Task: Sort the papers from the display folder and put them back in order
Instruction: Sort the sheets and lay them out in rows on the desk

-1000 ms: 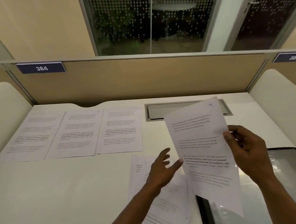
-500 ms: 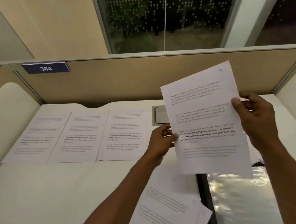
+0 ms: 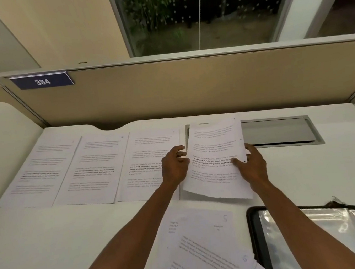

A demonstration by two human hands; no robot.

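Both sets of fingers (image 3: 235,161) curled on one printed sheet (image 3: 215,158): left hand (image 3: 175,167) pinching its left edge, right hand (image 3: 252,166) gripping its right edge, thumb on the print. Sheet held low over the white bench (image 3: 42,245), top edge over a grey hatch (image 3: 280,132), just right of three sheets (image 3: 93,170) laid side by side. Nearer: loose pile of papers (image 3: 200,247) beside open display folder (image 3: 312,240).
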